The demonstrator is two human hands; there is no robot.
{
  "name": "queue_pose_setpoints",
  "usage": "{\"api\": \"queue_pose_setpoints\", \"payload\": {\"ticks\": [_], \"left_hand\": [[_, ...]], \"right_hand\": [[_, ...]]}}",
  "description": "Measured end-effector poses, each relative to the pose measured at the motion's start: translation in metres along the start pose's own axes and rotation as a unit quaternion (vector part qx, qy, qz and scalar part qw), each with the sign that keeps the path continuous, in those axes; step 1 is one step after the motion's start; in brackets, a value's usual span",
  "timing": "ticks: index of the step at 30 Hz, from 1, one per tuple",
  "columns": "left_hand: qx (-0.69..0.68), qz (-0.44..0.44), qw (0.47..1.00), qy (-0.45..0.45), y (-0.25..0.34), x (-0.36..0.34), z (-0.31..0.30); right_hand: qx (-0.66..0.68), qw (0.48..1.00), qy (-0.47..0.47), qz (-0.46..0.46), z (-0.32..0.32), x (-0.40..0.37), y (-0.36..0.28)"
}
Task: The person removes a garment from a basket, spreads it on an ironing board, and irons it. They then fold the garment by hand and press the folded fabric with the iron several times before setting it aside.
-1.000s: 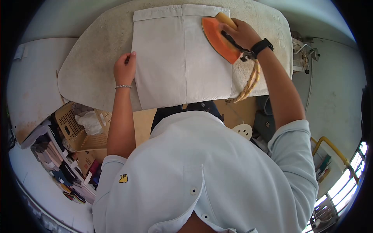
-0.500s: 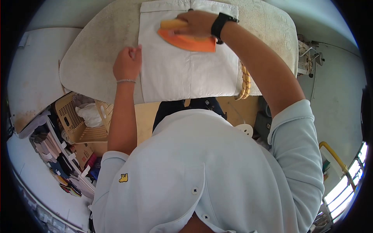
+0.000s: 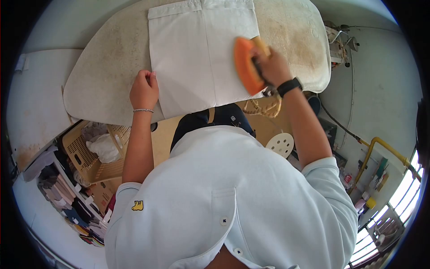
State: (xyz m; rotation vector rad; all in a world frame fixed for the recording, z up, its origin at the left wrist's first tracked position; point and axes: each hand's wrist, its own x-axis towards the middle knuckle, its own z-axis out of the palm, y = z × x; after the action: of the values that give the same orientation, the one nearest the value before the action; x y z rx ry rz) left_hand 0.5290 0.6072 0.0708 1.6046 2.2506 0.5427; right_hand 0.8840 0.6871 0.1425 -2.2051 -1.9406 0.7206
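Observation:
A white garment [image 3: 181,60] with a centre seam and a band along its far edge lies flat on the padded ironing board [image 3: 103,62]. My right hand [image 3: 274,67] is wrapped around the handle of an orange iron [image 3: 245,67]. The iron is on the garment's right side, its long axis pointing away from me, slightly blurred by motion. A braided yellowish cord cover [image 3: 264,109] hangs from its rear over the board's front edge. My left hand [image 3: 144,91] is closed at the garment's left edge, thumb and fingers pinched together there.
To the left stand a white surface [image 3: 45,89], a tan plastic basket [image 3: 83,152] with cloth inside and a shelf of folded clothes [image 3: 67,193]. A round stool top with holes [image 3: 281,144] sits below the board. Yellow pipe [image 3: 380,141] runs along the right wall.
My right hand has brought the iron rightward and nearer to me, turning it from sideways to lengthwise. My left hand has lowered slightly along the garment's edge. The whole view has shifted a little.

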Motion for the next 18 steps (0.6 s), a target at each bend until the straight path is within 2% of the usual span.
{"api": "queue_pose_setpoints", "payload": {"ticks": [1, 2, 3, 5, 6, 8, 9, 11, 15, 17, 18], "left_hand": [[-0.008, -0.009, 1.0, -0.01, 0.002, -0.001, -0.001], [-0.016, -0.018, 1.0, -0.02, 0.003, -0.002, -0.002], [-0.015, -0.012, 1.0, -0.02, 0.004, -0.003, -0.003], [-0.164, -0.05, 0.984, -0.041, 0.007, -0.003, -0.003], [-0.163, -0.047, 0.985, -0.042, 0.005, -0.002, -0.002], [-0.162, -0.042, 0.985, -0.051, -0.005, 0.001, -0.002], [-0.159, -0.042, 0.985, -0.054, -0.005, 0.0, -0.001], [-0.172, -0.039, 0.984, -0.038, -0.006, 0.0, 0.0], [-0.158, -0.051, 0.985, -0.055, -0.008, -0.001, -0.001], [-0.133, -0.036, 0.99, -0.016, -0.015, -0.004, -0.003], [-0.134, -0.038, 0.99, -0.013, -0.019, -0.006, -0.006]], "right_hand": [[0.081, 0.995, 0.024, 0.062, -0.001, 0.022, 0.027], [0.128, 0.986, -0.035, 0.099, -0.027, 0.028, 0.021], [0.128, 0.987, -0.047, 0.083, -0.033, 0.039, 0.029], [0.089, 0.994, -0.067, -0.011, -0.043, 0.046, 0.019], [0.091, 0.994, -0.066, -0.01, -0.04, 0.055, 0.015], [0.073, 0.992, -0.048, -0.086, -0.029, 0.085, 0.005], [0.075, 0.992, -0.05, -0.084, -0.029, 0.099, -0.002], [0.074, 0.996, -0.048, 0.006, -0.036, 0.117, -0.014], [0.073, 0.993, -0.087, 0.043, -0.045, 0.101, 0.003], [0.082, 0.995, -0.012, 0.048, -0.048, 0.072, 0.027], [0.041, 0.997, 0.007, 0.059, -0.048, 0.07, 0.05]]}}
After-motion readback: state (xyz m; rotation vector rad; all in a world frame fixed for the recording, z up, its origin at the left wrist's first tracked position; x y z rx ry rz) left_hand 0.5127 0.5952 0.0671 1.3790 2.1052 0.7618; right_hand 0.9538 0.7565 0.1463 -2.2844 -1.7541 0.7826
